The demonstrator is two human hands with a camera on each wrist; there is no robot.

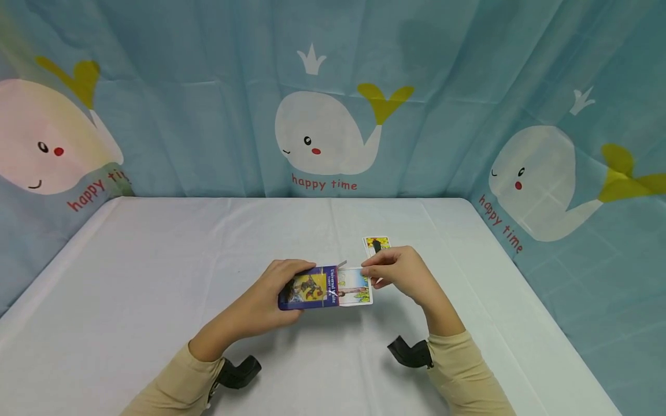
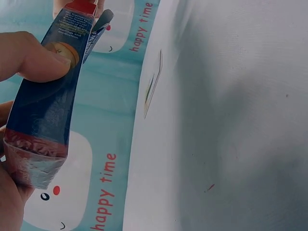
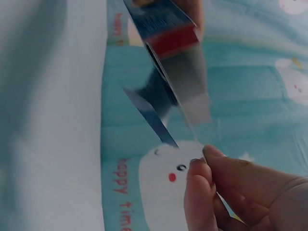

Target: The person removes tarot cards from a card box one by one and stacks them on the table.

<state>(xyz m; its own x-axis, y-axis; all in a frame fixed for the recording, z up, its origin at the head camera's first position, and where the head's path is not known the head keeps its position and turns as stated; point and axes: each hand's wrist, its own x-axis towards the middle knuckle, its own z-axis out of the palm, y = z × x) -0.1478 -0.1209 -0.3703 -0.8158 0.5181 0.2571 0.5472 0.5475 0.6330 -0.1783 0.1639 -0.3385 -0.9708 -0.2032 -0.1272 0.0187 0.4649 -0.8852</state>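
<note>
My left hand [image 1: 265, 297] grips a blue tarot card box [image 1: 309, 287], tilted above the white table; its thumb [image 2: 45, 60] lies along the box's narrow side. A picture card [image 1: 354, 289] sticks partly out of the box's right end. My right hand [image 1: 406, 271] pinches that card at its outer edge between thumb and fingertips. In the right wrist view the card is seen nearly edge-on, and an open box flap [image 3: 151, 118] stands away from it. How many cards remain inside is hidden.
Another card [image 1: 385, 241] with a yellow pattern lies on the white-covered table [image 1: 156, 277], partly behind my right hand. Black wrist mounts [image 1: 239, 372] project from both sleeves. A blue whale-print curtain [image 1: 208, 133] borders the table's back and sides.
</note>
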